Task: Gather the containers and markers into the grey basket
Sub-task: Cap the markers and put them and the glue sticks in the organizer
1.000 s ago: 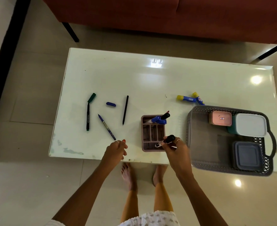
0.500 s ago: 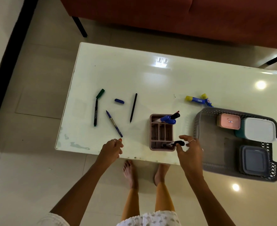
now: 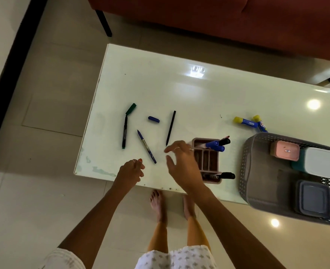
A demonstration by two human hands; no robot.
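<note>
At the bottom centre of the frame two bare arms reach up over the near edge of the glossy white rectangular table (image 3: 179, 90). The left hand (image 3: 131, 170) rests at that edge with its fingers curled loosely inward, grasping nothing that shows. The right hand (image 3: 181, 162) hovers just beyond it, fingers spread and empty, near the lower tip of the thin black pen (image 3: 170, 128) and just right of the slim blue pen (image 3: 146, 146). Because the spread fingers sit so close to both pens, a hurried pinch could nudge one — round barrels on a slick top will likely roll toward the edge. Right of that hand stands the pinkish-brown plastic divided organiser (image 3: 207, 160), a black-capped marker (image 3: 225, 175) poking over its near rim and blue and black markers (image 3: 216, 145) leaning out of its far end; a wrist sweeping back could clip them or tip the organiser. At the right, the grey perforated plastic basket (image 3: 246, 171) overhangs the near table edge and already holds a pink lidded box (image 3: 285, 151), a white-lidded teal container (image 3: 322, 163) and a dark grey lidded container (image 3: 313, 199) — added weight on the overhanging side might unbalance it. Farther up lie a black marker with a green cap (image 3: 125, 127), a loose blue cap (image 3: 153, 119) and two yellow-capped blue glue sticks (image 3: 251, 122), all still outside the basket; the small cap is easy to overlook.
</note>
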